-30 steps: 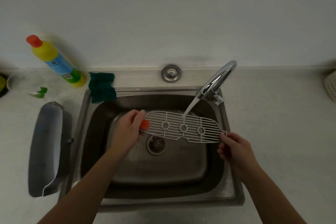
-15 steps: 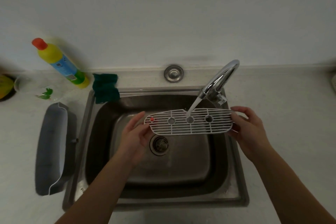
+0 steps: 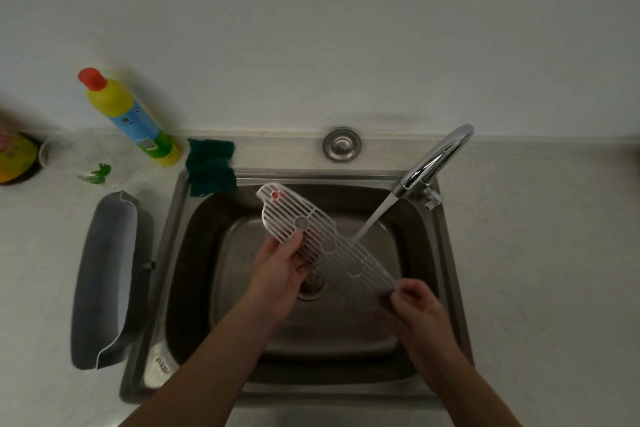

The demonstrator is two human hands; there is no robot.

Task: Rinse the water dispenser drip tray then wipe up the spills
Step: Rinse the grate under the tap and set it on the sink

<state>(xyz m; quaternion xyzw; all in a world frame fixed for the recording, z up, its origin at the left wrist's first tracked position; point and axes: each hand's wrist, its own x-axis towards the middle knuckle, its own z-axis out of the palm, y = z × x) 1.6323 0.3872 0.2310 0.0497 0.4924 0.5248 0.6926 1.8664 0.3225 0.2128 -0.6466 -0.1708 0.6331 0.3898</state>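
The grate [image 3: 332, 246] (the white slotted top of the drip tray) hangs over the middle of the sink [image 3: 194, 253], slanted from far-left down to near-right. The left hand [image 3: 280, 270] grips it near its middle, thumb on top and fingers curled underneath. The right hand [image 3: 415, 308] pinches the near-right end between curled fingers, though blur hides the exact contact. The slant looks deliberate: the stream [image 3: 375, 215] from the tap [image 3: 436, 159] strikes the grate's far edge about midway, and the water can sheet down the slats and fall toward the drain [image 3: 311, 284]. Holding one end with each hand keeps most of the slats uncovered.

The grey tray [image 3: 104, 277] lies on the counter [image 3: 536, 253] just left of the sink, probably waiting for its own rinse. A green cloth [image 3: 209, 166] is draped over the sink's far-left corner, handy for the wiping step (not yet begun). A yellow bottle [image 3: 131, 118] with a red cap stands beside it against the wall [image 3: 311, 28].

The counter is pale and speckled, the sink is stainless steel, the wall is plain, and the light is dim.
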